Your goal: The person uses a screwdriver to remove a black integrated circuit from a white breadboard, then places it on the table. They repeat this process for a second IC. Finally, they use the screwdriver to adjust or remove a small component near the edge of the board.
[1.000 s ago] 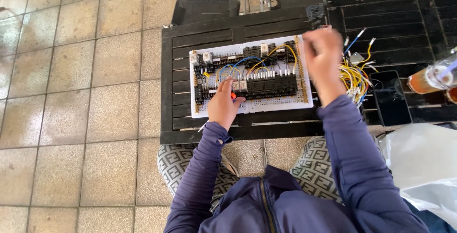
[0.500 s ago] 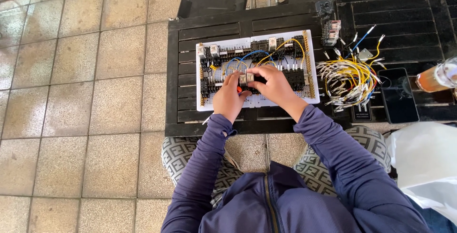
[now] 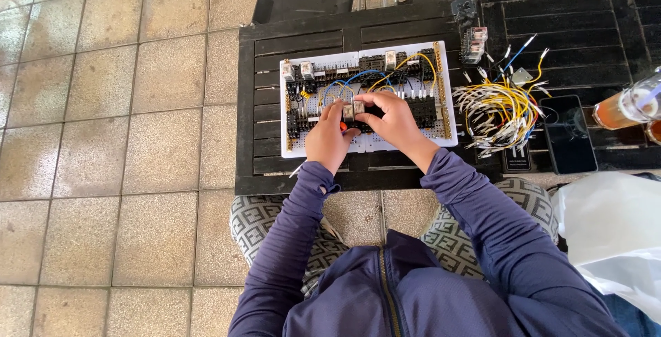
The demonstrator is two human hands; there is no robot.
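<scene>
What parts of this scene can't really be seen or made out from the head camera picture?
- Head view: the small clear boxy part between the left hand and right hand is mostly covered by fingers.
- The white perforated wiring board beneath both hands is hidden.
- The glass of brown drink is cut off by the right edge.
- The yellow and white loose wire bundle: single ends are too small to trace.

Matt perforated plastic board (image 3: 441,89), slatted wooden table (image 3: 296,41)

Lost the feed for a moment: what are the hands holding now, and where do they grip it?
Both hands, left hand and right hand, pinch a small clear relay block by its sides, fingertips only, over the white wiring board.
</scene>
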